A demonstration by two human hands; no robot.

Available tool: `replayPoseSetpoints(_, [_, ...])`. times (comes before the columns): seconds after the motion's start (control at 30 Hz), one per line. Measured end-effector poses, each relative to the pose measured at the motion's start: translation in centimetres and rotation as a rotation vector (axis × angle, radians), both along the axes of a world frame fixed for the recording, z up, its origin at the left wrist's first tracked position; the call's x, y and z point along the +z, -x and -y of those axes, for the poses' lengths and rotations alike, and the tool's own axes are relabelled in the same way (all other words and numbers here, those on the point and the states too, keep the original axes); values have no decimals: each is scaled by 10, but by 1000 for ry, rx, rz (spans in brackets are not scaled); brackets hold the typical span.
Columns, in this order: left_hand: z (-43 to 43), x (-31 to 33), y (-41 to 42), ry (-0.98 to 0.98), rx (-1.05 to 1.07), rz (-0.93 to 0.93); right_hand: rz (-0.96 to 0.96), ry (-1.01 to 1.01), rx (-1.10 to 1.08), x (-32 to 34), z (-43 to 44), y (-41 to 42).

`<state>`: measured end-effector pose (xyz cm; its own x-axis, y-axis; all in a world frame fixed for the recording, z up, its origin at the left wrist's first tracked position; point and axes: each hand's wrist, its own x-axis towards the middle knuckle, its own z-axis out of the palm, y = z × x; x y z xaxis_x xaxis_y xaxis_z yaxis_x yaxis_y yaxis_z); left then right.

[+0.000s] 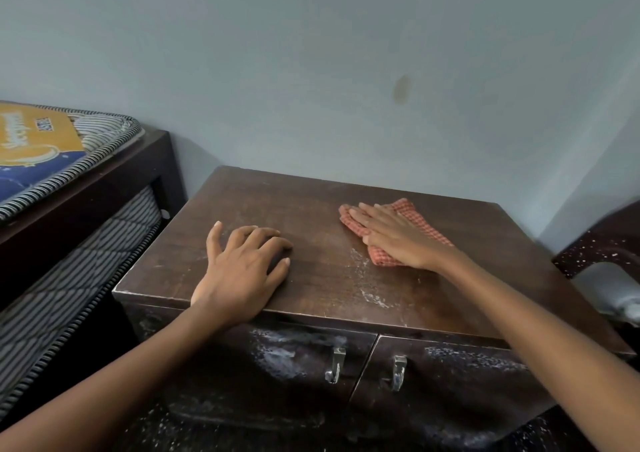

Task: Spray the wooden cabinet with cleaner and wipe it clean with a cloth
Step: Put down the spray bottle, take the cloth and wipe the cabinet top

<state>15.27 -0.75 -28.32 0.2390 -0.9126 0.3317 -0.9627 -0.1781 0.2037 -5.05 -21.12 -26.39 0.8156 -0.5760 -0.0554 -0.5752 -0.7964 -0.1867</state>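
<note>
The dark wooden cabinet (301,209) fills the middle of the head view, its top scuffed and streaked with white residue near the front right. A red checked cloth (420,224) lies on the right half of the top. My right hand (391,233) presses flat on the cloth, fingers straight and pointing left. My left hand (242,264) rests on the bare left front of the top, fingers loosely bent, holding nothing. No spray bottle is in view.
Two cabinet doors with metal handles (335,365) face me below the top. A bed with a striped mattress (69,243) stands close on the left. A dark speckled object (602,243) sits at the right edge. The pale wall is right behind the cabinet.
</note>
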Motion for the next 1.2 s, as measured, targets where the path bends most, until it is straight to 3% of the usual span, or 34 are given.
replayPoseSetpoints(0.23, [1, 0, 2, 9, 21, 5, -54, 7, -189, 0, 48, 74])
replayPoseSetpoints(0.43, [2, 0, 3, 13, 21, 1, -34, 14, -389, 2, 79, 12])
replayPoseSetpoints(0.57, [2, -2, 0, 13, 9, 0, -14, -12, -303, 7, 49, -44])
replayPoseSetpoints(0.73, [2, -2, -1, 11, 15, 4, -87, 50, -46, -1, -12, -75])
replayPoseSetpoints(0.97, [-1, 0, 1, 25, 30, 31, -51, 77, 97, -1, -93, 27])
replayPoseSetpoints(1.2, [2, -2, 2, 44, 21, 28, -82, 19, -165, 7, -59, 108])
